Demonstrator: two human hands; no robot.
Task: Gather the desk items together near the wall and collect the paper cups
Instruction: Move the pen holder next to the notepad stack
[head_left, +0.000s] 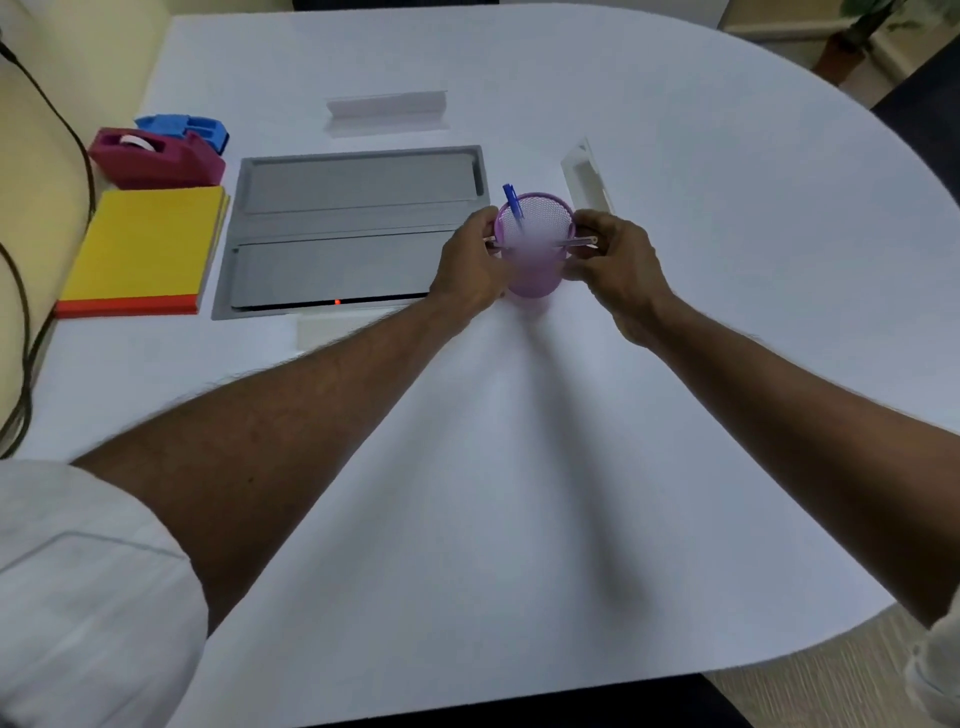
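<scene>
Gripping the cup from both sides, left fingers curled round its left wall, right fingers curled round its right. Pinching as well a thin pale stick lying across the cup's front from hand to hand; too blurred to name. Hard to tell whether resting on the table or just off it. Placed near the table's middle, just right of the panel, with a blue pen leaning at its left rim.

Reaching forward on bare, nearly straight forearms, left hand and right hand facing each other, knuckles outward. White sleeve rolled at the left elbow.

Open tabletop near and to the right, out to the curved edge. Clear stand just behind the right hand; second stand farther back. Leftward, past the panel, a pad, then a maroon dispenser and a blue dispenser, all near the wall, with a dark cable running along it.

Purple wire mesh, round, tapering downward. Smooth white table. Flat grey rectangular panel in two recessed parts, one red light at its near edge. Square yellow pad, orange-edged.
</scene>
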